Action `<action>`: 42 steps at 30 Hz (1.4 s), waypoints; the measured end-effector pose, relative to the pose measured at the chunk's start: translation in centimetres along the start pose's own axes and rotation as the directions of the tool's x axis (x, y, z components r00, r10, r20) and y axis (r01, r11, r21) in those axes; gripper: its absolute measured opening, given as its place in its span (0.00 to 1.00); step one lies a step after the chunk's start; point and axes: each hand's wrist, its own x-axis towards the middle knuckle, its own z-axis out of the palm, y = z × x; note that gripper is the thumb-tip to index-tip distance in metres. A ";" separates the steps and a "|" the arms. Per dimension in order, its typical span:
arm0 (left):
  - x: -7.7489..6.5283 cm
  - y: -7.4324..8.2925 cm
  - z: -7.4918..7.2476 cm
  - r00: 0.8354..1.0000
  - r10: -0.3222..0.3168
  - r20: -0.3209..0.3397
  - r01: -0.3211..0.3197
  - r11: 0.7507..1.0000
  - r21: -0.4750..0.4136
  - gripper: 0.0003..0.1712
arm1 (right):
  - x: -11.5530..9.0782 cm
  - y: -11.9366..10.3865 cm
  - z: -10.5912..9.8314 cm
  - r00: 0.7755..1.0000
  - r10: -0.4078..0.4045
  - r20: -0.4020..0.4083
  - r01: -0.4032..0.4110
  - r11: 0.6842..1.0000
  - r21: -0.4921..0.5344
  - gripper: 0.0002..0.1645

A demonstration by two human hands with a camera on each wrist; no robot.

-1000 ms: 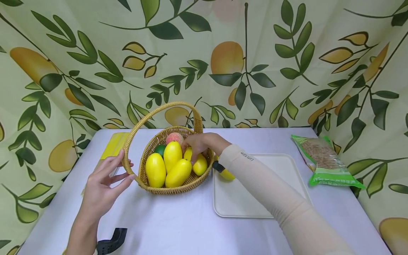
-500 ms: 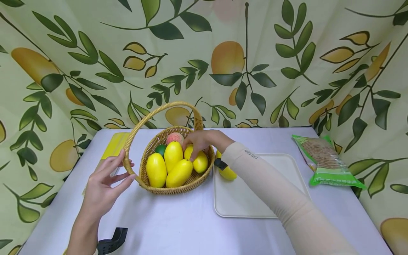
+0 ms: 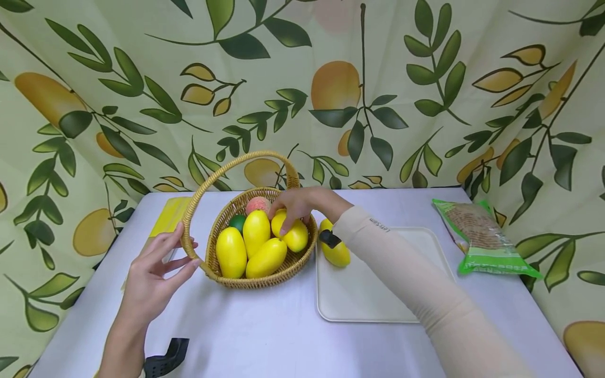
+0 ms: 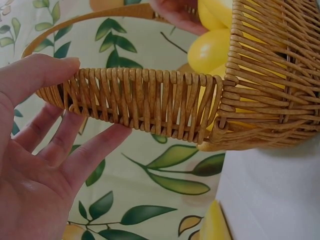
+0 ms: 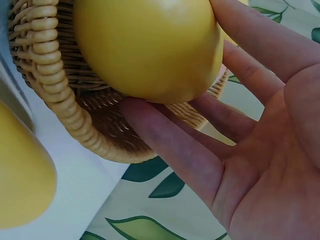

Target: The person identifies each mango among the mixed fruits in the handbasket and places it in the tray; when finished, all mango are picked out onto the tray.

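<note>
A wicker basket (image 3: 279,278) with a tall arched handle (image 3: 222,170) holds several yellow mangoes (image 3: 231,252), a pinkish peach (image 3: 259,203) and a dark green round thing (image 3: 237,222), partly hidden. My left hand (image 3: 153,268) pinches the left side of the handle; in the left wrist view the thumb and fingers lie on opposite sides of the woven band. Inside the basket's right side, my right hand (image 3: 298,203) grips a yellow mango (image 5: 150,50), its fingers spread around the fruit in the right wrist view.
Right of the basket lies a pale rectangular tray (image 3: 364,310) with another mango (image 3: 336,256) at its left edge, partly behind a black strap. A green-edged packet (image 3: 482,231) lies at the far right. Behind my left hand is a flat yellow item (image 3: 169,215).
My right hand and its mango have risen slightly within the basket, and the forearm has shifted a little right, showing more of the tray's mango. My left hand stays on the handle.
</note>
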 end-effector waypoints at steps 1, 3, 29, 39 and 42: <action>0.0 0.0 0.0 1.000 0.004 0.000 -0.004 1.000 -0.004 0.49 | -0.1 0.0 0.0 1.000 0.001 -0.001 -0.001 1.000 0.000 0.37; 0.1 -0.1 0.1 1.000 0.015 -0.003 -0.015 1.000 -0.018 0.49 | -0.4 0.0 -0.1 1.000 -0.004 -0.004 0.004 1.000 -0.003 0.37; 0.2 -0.1 0.2 1.000 0.021 -0.015 -0.021 0.999 -0.027 0.49 | -6.2 2.1 -0.7 0.970 -0.185 -0.157 0.199 0.976 0.084 0.38; -0.1 0.0 0.2 1.000 -0.003 -0.011 0.003 1.000 -0.003 0.49 | -9.3 4.6 -0.3 0.943 -0.170 -0.285 0.206 0.973 0.100 0.40; -0.1 0.0 0.1 1.000 -0.002 -0.014 0.002 1.000 0.004 0.49 | -10.2 5.3 -0.4 0.944 -0.140 -0.299 0.193 0.968 0.158 0.41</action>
